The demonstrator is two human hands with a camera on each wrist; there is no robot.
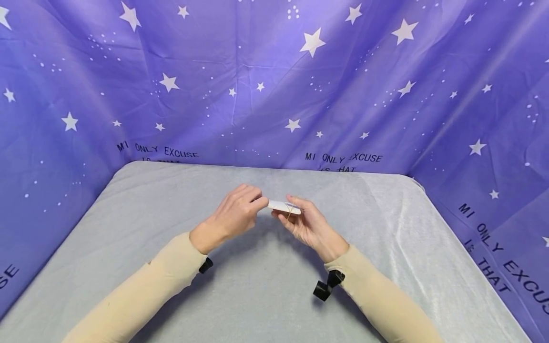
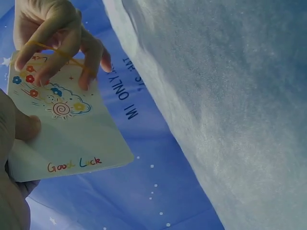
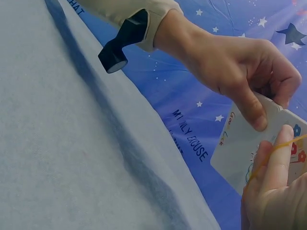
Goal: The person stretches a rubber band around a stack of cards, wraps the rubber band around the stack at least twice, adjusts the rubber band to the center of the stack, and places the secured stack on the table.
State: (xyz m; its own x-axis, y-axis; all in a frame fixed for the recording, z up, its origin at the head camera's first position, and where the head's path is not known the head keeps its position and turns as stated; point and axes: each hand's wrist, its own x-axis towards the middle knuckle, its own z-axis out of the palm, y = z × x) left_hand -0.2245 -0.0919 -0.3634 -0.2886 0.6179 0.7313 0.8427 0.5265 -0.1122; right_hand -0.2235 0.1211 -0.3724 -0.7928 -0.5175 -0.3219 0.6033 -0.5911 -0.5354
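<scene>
A white stack of cards [image 1: 278,206] with rounded corners is up between my two hands, over the table. In the left wrist view the top card [image 2: 72,139] bears the words "Good Luck" and drawings of flowers, a sun and a cloud. My left hand [image 1: 236,209] pinches one end, its thumb flat on the printed face. At the other end my right hand [image 1: 310,226] holds the stack between thumb and fingers, with fingertips against the printed face. A thin yellow rubber band [image 3: 288,143] stretches across the right fingers and round that end of the stack.
A grey cloth covers the table [image 1: 266,290] under both forearms. Purple curtains [image 1: 240,71] with white stars and black lettering hang at the back and sides. Black camera mounts sit at both wrists; the right one [image 1: 328,286] sticks out below the sleeve.
</scene>
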